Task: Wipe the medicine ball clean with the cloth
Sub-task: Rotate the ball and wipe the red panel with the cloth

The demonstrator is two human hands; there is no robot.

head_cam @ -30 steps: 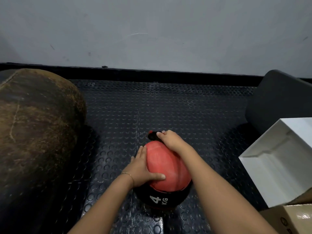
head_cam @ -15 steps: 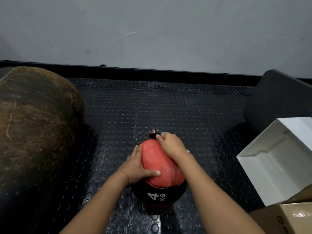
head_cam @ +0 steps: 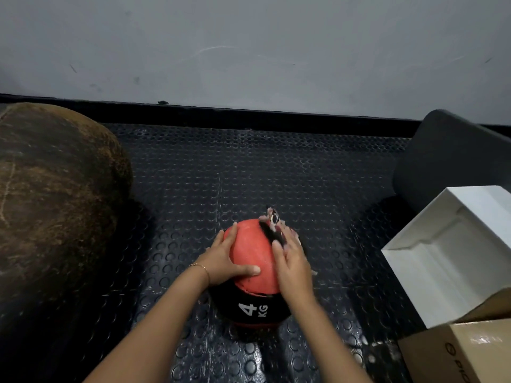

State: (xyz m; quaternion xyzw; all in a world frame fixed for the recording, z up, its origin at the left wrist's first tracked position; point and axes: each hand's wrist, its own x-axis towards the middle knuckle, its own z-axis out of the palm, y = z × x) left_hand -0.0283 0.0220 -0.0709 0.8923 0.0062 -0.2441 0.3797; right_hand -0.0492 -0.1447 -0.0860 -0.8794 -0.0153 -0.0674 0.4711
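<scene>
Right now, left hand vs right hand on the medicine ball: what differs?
The left hand sits on the medicine ball's left side, thumb across the red front; the right hand lies on its right side. The left hand touches the ball bare; the right hand presses the cloth against it. The left hand looks sharp; the right hand is motion-blurred. Both rest on the red upper part.

The ball [head_cam: 253,252] sits on the mat [head_cam: 276,167]; a bag [head_cam: 55,203] lies left of it, a box [head_cam: 442,258] right, the wall [head_cam: 249,51] behind.

cloth [head_cam: 272,218] mostly hidden under blurred right hand [head_cam: 293,268], cardboard box [head_cam: 470,352] and worn brown bag [head_cam: 49,203] cut by edges
</scene>
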